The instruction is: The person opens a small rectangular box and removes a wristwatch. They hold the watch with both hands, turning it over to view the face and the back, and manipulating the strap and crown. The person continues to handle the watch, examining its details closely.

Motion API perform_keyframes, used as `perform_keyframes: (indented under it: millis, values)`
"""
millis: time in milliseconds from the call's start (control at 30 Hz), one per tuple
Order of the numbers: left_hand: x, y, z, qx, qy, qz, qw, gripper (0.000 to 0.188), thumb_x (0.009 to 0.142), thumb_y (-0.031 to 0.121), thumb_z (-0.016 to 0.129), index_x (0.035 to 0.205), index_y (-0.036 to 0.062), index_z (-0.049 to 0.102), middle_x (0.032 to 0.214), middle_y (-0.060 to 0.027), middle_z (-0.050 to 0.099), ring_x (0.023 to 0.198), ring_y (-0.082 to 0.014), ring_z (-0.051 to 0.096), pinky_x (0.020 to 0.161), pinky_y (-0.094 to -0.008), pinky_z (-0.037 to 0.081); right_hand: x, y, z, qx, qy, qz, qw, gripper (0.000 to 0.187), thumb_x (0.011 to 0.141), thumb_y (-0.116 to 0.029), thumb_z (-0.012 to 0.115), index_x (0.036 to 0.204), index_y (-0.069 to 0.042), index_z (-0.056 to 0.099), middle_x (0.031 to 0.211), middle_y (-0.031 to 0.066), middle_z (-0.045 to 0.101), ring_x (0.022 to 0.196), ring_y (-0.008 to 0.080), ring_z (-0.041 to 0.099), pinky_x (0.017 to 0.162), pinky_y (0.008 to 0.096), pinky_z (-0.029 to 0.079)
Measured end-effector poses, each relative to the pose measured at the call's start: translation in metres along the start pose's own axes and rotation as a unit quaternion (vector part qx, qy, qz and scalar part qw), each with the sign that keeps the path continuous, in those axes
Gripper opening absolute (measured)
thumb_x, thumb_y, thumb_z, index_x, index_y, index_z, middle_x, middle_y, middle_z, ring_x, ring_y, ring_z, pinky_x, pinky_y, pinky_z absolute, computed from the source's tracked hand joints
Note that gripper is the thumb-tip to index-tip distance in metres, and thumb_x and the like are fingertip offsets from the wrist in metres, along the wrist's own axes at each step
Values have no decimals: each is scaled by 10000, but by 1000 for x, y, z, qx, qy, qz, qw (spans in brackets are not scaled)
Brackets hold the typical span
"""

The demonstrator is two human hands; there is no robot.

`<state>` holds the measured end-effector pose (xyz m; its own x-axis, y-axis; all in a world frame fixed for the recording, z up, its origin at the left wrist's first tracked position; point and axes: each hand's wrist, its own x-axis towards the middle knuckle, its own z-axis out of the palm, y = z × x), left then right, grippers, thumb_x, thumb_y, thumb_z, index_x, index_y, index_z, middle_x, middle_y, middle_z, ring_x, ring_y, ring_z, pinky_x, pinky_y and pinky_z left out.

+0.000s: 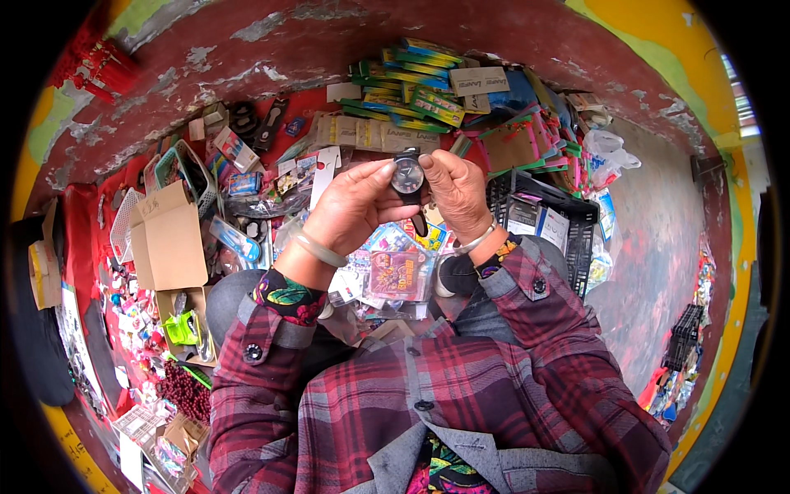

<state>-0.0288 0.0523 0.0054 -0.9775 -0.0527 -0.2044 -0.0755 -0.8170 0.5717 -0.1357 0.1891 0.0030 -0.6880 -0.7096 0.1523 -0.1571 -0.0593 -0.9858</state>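
A wristwatch [407,175] with a round dark dial and a black strap is held up between my two hands, its face turned toward me. My left hand [354,202] pinches the watch from its left side, thumb near the case. At the other side, the thumb and fingers of my right hand [457,193] close on the watch, near the top of the case. The lower end of the strap hangs beneath. Below the hands lie several flat packets, among them a reddish-brown square one [393,273] in clear plastic.
A black plastic crate [581,239] stands to the right. An opened cardboard box [169,239] is at left, beside baskets [188,169] of goods. Stacked yellow-green boxes [440,105] lie against the far red wall [329,41]. Red beads [183,391] sit lower left.
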Motion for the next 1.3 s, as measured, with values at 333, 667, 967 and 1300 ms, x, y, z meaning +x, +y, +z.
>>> perform_keyframes:
  millis: [333,667,967,1300]
  values:
    - [1,7,-10,-29,20,-1,999,299,929,182,468,1134,-35,491,1062,-177,596,975,-281,610,837,-348,532,12,-7,-11,-297,-25,-242,923,82,804,-86,580,877,-56,557,803,89,564,775,288,527,700,372,411]
    - [-1,7,-10,-10,19,-9,1000,287,930,187,473,1125,-19,516,1032,-139,612,938,-244,619,817,-349,535,13,-12,-12,-288,-55,-236,926,76,817,-84,585,849,-28,546,762,100,543,721,280,522,640,326,421]
    - [2,-1,-13,236,75,96,964,303,926,181,497,1148,-21,538,1018,-113,617,909,-208,627,768,-309,546,10,3,-15,4,-122,86,989,165,901,-182,524,866,-21,529,731,24,520,699,82,477,639,241,403]
    - [-2,7,-10,199,84,53,975,275,911,127,519,1136,-29,552,1003,-107,624,897,-170,617,776,-313,543,9,-1,-11,-212,-85,-97,969,111,863,-112,517,856,-3,538,750,18,543,693,115,514,614,254,400]
